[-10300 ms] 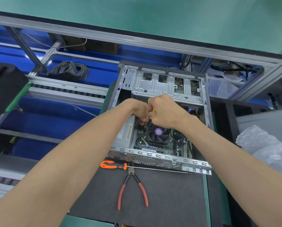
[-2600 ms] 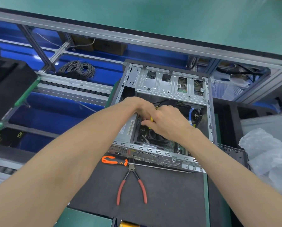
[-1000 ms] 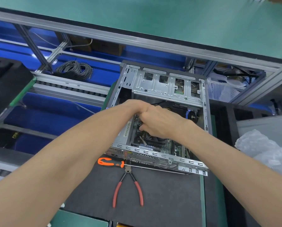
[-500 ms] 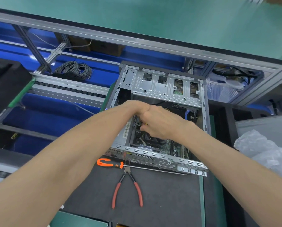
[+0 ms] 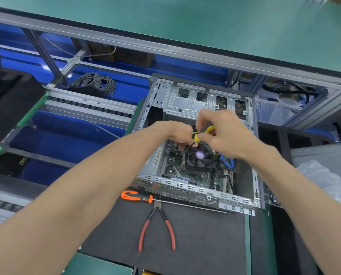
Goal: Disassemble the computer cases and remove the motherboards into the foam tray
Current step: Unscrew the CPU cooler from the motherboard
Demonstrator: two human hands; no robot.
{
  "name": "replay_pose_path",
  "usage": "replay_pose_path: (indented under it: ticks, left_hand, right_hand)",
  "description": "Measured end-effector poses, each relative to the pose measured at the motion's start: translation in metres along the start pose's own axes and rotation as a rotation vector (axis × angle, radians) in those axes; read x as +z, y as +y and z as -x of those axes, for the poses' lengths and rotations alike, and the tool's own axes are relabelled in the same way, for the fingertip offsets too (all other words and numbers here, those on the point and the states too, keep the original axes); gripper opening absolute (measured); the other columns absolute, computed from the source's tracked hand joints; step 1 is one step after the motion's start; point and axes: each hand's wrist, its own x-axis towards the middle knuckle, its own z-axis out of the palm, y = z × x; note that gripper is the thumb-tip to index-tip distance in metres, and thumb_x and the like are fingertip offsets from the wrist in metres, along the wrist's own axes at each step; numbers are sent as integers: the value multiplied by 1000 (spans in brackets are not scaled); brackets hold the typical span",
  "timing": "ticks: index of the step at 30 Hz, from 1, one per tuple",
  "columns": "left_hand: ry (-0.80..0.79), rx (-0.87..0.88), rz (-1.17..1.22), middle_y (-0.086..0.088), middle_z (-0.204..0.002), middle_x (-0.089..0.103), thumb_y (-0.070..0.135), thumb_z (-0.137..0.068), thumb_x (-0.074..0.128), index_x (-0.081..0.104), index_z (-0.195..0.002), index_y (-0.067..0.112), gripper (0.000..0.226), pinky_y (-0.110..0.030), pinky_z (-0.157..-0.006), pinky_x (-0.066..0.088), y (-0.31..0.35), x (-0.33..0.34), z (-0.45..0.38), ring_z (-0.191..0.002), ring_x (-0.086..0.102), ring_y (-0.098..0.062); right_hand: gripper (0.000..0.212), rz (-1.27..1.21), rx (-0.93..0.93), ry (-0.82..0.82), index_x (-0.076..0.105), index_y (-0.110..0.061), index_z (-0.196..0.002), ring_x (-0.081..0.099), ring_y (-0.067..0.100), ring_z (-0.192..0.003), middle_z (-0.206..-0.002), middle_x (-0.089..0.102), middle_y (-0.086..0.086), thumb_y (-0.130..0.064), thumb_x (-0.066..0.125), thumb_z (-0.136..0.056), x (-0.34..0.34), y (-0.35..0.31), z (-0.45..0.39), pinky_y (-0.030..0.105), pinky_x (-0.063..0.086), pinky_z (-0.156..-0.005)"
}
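An open grey computer case [image 5: 195, 100] lies on a black mat, its green motherboard [image 5: 185, 175] and black CPU fan [image 5: 199, 157] showing inside. Both hands meet above the fan. My right hand [image 5: 223, 133] grips a small yellow-handled tool [image 5: 202, 132]. My left hand [image 5: 177, 132] pinches a bundle of black cables [image 5: 189, 144] at the tool's tip. Black foam trays sit at the far left [image 5: 9, 96] and behind the case on the right [image 5: 280, 139].
An orange-handled screwdriver [image 5: 136, 197] and red-handled pliers [image 5: 157, 225] lie on the black mat [image 5: 205, 235] in front of the case. A coil of grey cable [image 5: 94, 84] rests on the blue lower shelf. Crumpled clear plastic [image 5: 328, 181] lies at the right.
Both hands have risen out of the case from down at the motherboard. The yellow tool and the black cables now show above the fan, which was covered before.
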Motion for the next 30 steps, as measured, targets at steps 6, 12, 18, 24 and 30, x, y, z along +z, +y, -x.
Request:
replay_pose_path:
  ticks: [6,12,18,24,30]
  left_hand:
    - [-26,-114,-118,-3,-90,65,55,-98,52,61,-90,9,47,-33,-66,38,-4,1,-2,-78,55,-23]
    - [-56,-129,-90,3,-91,68,42,-94,64,70,-91,17,26,-32,-72,43,-1,-1,-3,-90,62,-20]
    - [-103,-151,-92,3,-95,65,21,-78,79,69,-92,17,18,-35,-79,49,8,-4,3,-89,60,-17]
    - [-52,-196,-256,0,-74,62,11,-69,77,64,-75,20,17,-34,-63,47,6,-9,9,-69,57,-20]
    - [-24,-200,-403,3,-72,59,16,-74,80,59,-63,25,25,-30,-60,46,9,-3,4,-74,59,-21]
  right_hand:
    - [22,-450,346,113,46,-23,-112,62,10,-58,-77,67,12,-8,53,-97,3,23,21,23,46,-54]
    - [33,-443,331,111,51,-25,-109,61,16,-60,-85,62,2,1,45,-90,23,27,12,33,51,-54]
    - [43,388,137,-101,51,-25,-110,61,28,-83,-95,60,-3,-36,59,-70,60,15,13,35,40,-59]
    - [67,588,116,-205,46,-19,-128,47,26,-113,-126,50,3,-46,68,-69,88,20,14,34,31,-56]
    - [68,625,175,-268,44,-14,-126,42,26,-117,-117,54,3,-41,70,-70,98,28,16,35,34,-56]
